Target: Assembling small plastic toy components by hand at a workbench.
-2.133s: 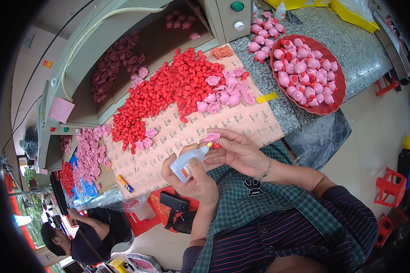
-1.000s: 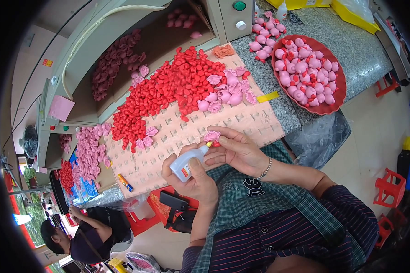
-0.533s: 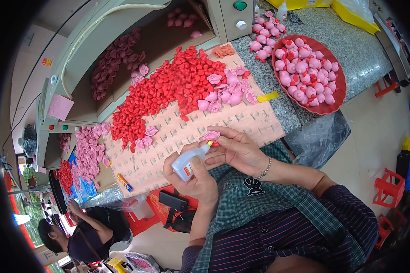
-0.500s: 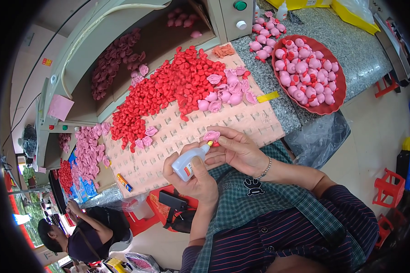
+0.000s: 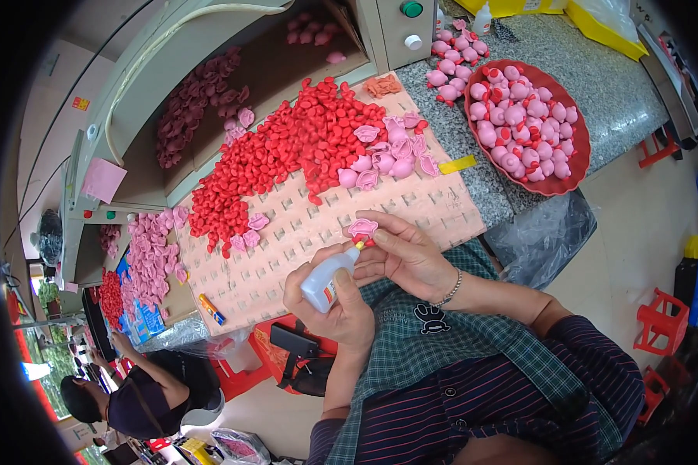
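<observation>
My left hand (image 5: 347, 308) is wrapped round a small white squeeze bottle (image 5: 318, 287). Its yellowish nozzle points up and to the right, close against the underside of a small pink moulded piece (image 5: 362, 227). My right hand (image 5: 411, 260) pinches that piece between thumb and fingers, with a little red part below the pink one. Whether the nozzle touches the piece I cannot tell. Beyond my hands, a large heap of small red pieces (image 5: 287, 139) covers the far part of the pink patterned board (image 5: 302, 225). Pink parts (image 5: 395, 147) lie at its right end.
A red scalloped bowl (image 5: 585, 147) of pink-and-red figures stands at the right, with more figures (image 5: 454, 62) beside it. A grey open-fronted machine (image 5: 143, 85) borders the board's far side. A glue tube (image 5: 212, 310) lies at left. A co-worker (image 5: 143, 395) sits at lower left.
The squeeze bottle has tilted and shifted slightly in my left hand, its nozzle staying by the piece. My right hand has barely moved. The co-worker's head and arm have shifted.
</observation>
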### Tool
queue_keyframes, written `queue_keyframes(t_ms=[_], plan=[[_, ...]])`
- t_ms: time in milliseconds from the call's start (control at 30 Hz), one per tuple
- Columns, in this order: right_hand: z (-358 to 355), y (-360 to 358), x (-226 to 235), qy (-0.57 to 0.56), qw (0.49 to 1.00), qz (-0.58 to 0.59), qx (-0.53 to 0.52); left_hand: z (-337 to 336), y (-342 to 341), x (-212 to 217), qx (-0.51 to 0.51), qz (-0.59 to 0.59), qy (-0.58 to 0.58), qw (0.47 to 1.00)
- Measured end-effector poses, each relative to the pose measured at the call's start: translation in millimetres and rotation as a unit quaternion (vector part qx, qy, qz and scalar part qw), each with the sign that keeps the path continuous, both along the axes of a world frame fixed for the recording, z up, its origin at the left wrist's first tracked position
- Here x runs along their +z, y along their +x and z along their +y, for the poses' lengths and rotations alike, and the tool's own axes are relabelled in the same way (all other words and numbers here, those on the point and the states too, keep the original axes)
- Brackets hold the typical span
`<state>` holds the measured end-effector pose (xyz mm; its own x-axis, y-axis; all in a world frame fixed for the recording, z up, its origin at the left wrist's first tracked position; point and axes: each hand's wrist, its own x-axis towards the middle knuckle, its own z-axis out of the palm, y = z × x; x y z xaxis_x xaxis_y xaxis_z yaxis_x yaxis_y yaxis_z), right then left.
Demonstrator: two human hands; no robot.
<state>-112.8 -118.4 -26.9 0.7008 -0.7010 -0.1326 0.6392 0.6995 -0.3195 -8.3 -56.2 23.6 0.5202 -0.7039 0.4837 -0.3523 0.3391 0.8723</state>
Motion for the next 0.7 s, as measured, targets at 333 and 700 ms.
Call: queue_keyframes(t_ms=[333,700], plan=[[0.6,-1.6,1.4,-0.006,1.000,-0.010,0.000,0.6,0.6,0.0,-0.014,-0.012,-0.007,1.000],[1.7,-1.7,3.2,-0.012,1.000,-0.007,-0.007,0.5,0.8,-2.7,-0.018,-0.028,-0.010,0.999]])
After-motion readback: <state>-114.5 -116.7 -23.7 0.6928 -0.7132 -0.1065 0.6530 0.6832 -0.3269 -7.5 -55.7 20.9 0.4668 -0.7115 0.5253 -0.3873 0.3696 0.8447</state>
